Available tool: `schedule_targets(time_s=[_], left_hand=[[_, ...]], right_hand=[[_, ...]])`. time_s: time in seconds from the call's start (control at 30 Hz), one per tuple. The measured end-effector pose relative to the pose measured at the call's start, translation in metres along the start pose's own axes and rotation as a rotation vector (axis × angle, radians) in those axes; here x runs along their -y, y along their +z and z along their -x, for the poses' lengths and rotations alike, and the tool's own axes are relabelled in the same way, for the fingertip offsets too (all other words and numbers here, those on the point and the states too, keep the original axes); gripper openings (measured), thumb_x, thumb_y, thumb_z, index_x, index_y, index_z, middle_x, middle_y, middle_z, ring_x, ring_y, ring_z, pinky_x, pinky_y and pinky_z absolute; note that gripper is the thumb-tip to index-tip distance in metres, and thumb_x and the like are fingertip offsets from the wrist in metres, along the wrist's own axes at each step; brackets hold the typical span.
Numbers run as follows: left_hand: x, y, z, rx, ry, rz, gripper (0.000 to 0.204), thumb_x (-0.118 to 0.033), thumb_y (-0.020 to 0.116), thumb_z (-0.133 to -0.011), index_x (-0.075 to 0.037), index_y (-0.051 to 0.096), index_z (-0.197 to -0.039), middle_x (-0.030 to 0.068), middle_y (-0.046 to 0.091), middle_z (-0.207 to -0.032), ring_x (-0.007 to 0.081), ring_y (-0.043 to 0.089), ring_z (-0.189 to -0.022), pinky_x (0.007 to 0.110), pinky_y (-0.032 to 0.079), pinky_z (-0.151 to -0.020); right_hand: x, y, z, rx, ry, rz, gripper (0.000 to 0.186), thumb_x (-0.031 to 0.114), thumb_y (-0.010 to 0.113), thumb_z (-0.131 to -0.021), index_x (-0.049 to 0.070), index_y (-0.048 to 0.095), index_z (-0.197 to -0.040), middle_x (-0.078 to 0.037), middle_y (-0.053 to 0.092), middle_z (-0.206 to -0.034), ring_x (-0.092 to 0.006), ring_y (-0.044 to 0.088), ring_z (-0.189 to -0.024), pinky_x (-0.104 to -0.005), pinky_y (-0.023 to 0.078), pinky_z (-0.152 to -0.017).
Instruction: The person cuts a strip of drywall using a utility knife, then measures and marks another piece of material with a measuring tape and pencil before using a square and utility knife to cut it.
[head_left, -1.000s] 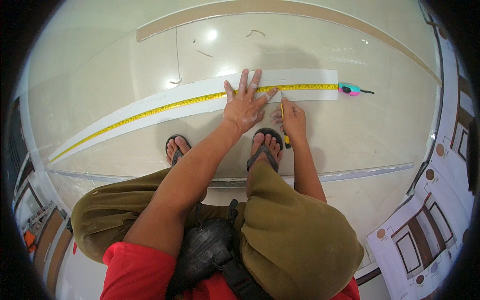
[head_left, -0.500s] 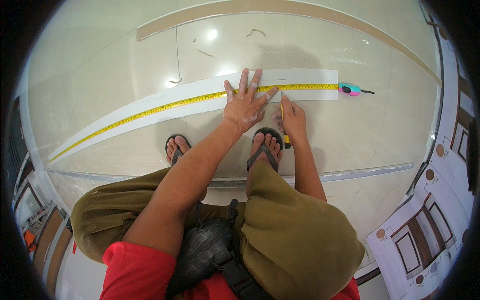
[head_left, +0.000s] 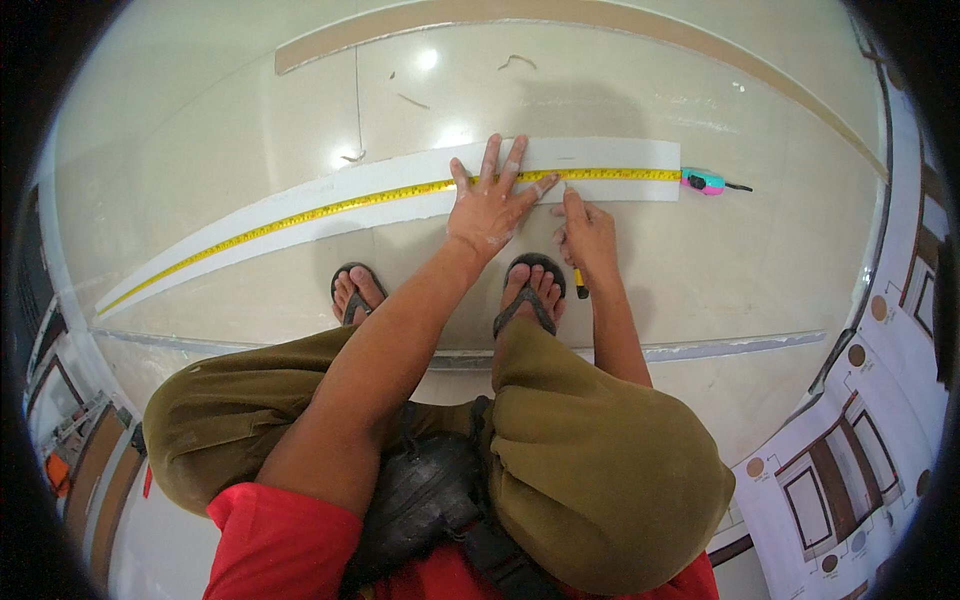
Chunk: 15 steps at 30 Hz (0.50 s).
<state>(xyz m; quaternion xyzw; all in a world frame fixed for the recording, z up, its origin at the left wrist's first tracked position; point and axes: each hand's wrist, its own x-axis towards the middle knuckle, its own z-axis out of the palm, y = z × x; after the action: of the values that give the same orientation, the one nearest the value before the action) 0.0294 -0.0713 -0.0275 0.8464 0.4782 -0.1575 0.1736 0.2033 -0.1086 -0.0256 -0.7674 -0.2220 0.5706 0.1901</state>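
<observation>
The left hand (head_left: 490,205) lies flat with fingers spread, pressing the yellow tape (head_left: 330,208) onto the white strip (head_left: 610,158). Just right of it, the right hand (head_left: 588,232) pinches a yellow-ended pencil (head_left: 579,288), tip at the tape's near edge. The tape's case (head_left: 703,181) lies past the strip's right end. Sandalled feet (head_left: 530,290) stand near, printed drawings (head_left: 850,470) far right.

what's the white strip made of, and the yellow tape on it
The white strip looks like a matte board, maybe plaster or foam: chalky and rigid, though that's uncertain. The tape looks like glossy painted steel, lying thin and flat, with a plastic pink and teal case.
</observation>
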Motion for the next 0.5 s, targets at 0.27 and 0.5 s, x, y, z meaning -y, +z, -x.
schedule_targets(time_s=[0.27,0.5], left_hand=[[0.0008,-0.0011,-0.0004,0.009,-0.002,0.003,0.071,-0.016,0.053,-0.107,-0.051,0.033,-0.165,0.0123,0.008,-0.181,0.0463,0.009,-0.165,0.084,0.033,-0.115],[0.0023,0.0001,-0.0007,-0.008,-0.005,0.008,0.074,-0.014,0.054,-0.106,-0.051,0.033,-0.166,0.0115,0.008,-0.181,0.0455,0.01,-0.165,0.084,0.032,-0.115]], right_hand=[[0.0007,-0.0002,0.0064,-0.03,0.014,-0.03,0.057,0.05,0.059,-0.105,-0.002,0.078,-0.096,-0.008,0.063,-0.06,-0.0146,0.055,-0.048,-0.0327,0.043,-0.048],[-0.0042,-0.0009,0.0093,-0.03,-0.038,-0.019,0.057,0.05,0.059,-0.106,-0.003,0.078,-0.096,-0.008,0.064,-0.063,-0.0148,0.056,-0.051,-0.0325,0.044,-0.051]])
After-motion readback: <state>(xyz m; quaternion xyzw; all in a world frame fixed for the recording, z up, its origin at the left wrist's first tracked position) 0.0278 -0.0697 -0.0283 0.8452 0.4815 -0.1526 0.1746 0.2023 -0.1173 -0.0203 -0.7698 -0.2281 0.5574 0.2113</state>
